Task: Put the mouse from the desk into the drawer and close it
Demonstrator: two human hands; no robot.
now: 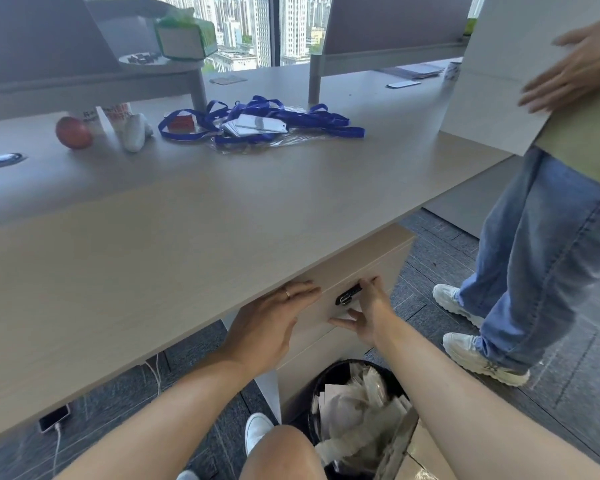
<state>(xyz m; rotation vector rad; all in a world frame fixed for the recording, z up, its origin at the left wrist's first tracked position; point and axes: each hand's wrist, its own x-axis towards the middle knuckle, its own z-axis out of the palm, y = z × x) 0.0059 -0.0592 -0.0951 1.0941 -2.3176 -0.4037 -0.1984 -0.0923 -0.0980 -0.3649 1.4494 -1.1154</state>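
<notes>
Pressing flat against the top drawer front (329,306), the left hand (271,323) and right hand (368,313) lie open-fingered either side of the black lock (349,296), gripping nothing. The drawer appears shut beneath the desk (153,254) edge. No mouse is identifiable; presumably inside. A waste bin (357,410) stands near, below.

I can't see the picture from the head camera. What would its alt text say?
Both hands, the left hand and the right hand, rest open against the top drawer under a pale wooden desk, beside its black lock. Blue lanyards and an apple lie on the desk; a full bin stands below, and another person stands to the right.
</notes>
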